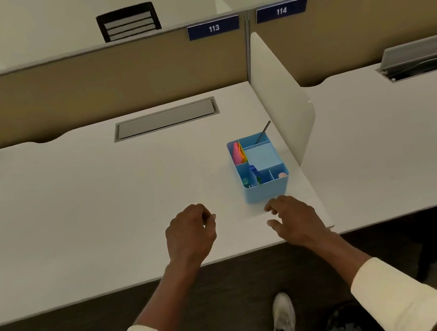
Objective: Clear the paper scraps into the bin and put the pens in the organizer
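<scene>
A light blue organizer (265, 190) stands on the white desk (76, 216) near the right divider. It holds coloured paper notes (239, 152), a thin dark pen (263, 132) leaning out of the back compartment, and blue and green items (254, 175) in a front compartment. My left hand (191, 234) hovers over the desk's front with its fingers curled in; nothing shows in it. My right hand (294, 220) rests just in front of the organizer, fingers spread and empty. A dark bin (348, 325) with pale crumpled scraps inside sits on the floor at the bottom right.
A white divider panel (281, 98) rises to the right of the organizer. A grey cable hatch (165, 118) lies at the back of the desk. Beige partitions labelled 113 and 114 stand behind. My white shoe (283, 315) is beside the bin.
</scene>
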Motion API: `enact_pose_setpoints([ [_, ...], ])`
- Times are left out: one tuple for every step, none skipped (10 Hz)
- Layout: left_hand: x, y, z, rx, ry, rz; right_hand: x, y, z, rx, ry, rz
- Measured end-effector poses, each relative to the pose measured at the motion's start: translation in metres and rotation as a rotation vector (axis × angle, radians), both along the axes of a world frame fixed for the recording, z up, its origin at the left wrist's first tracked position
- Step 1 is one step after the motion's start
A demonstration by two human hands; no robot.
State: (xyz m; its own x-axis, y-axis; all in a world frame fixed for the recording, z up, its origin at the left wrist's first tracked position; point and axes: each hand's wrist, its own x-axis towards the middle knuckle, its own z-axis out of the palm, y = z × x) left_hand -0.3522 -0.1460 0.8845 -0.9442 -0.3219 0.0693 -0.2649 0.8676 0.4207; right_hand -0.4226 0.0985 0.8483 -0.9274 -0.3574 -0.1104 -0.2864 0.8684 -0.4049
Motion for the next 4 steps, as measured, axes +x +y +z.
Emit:
enact_pose_setpoints([
  [0.032,-0.017,0.012,-0.020,-0.023,-0.019,0.025,-0.017,0.019,0.037,-0.008,0.017],
  [0.058,-0.033,0.026,-0.059,-0.006,-0.052,0.050,-0.031,0.037,0.061,0.017,0.027],
  [0.081,-0.043,0.048,-0.089,0.011,-0.086,0.074,-0.044,0.063,0.064,0.041,0.014],
  [0.094,-0.056,0.068,-0.107,0.031,-0.087,0.089,-0.052,0.088,0.025,0.073,-0.011],
])
